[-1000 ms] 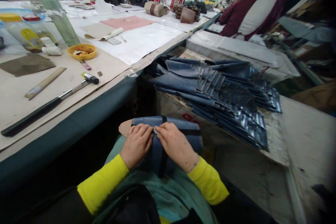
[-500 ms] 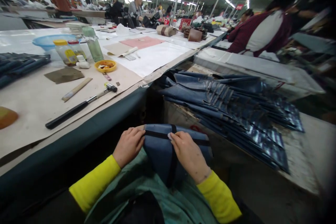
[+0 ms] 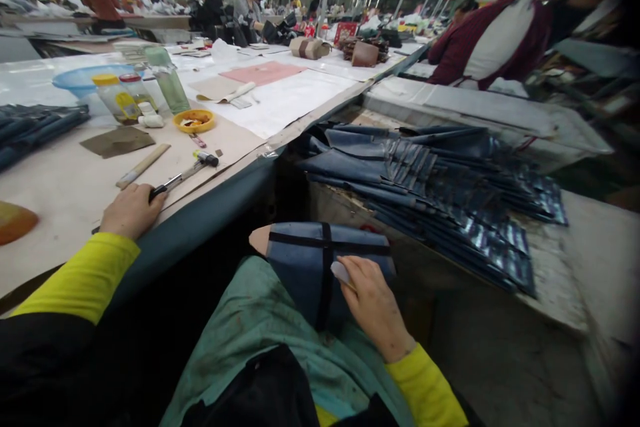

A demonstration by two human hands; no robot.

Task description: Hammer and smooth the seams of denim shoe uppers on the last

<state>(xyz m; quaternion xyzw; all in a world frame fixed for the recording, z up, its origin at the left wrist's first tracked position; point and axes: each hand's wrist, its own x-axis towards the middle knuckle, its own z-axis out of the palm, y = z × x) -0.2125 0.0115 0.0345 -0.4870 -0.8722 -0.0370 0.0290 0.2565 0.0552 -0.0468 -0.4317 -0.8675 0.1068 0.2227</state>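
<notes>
- The blue panel (image 3: 300,273) rests over the lap on the green apron (image 3: 245,327); steady support there seems best;
- black straps (image 3: 326,245) cross on it; they are best kept flat;
- the right hand (image 3: 373,303), at the panel's four o'clock, pinches a pale piece (image 3: 341,271); a light touch should suffice;
- the left hand (image 3: 133,211), between nine and ten o'clock, is closed on the hammer (image 3: 179,179); a firm grip likely aids control.

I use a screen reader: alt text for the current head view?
A person's left hand lies on a hammer on a worktable; the right hand holds a pale tool over a blue piece crossed by black strips. Blue pieces lie stacked at right.
</notes>
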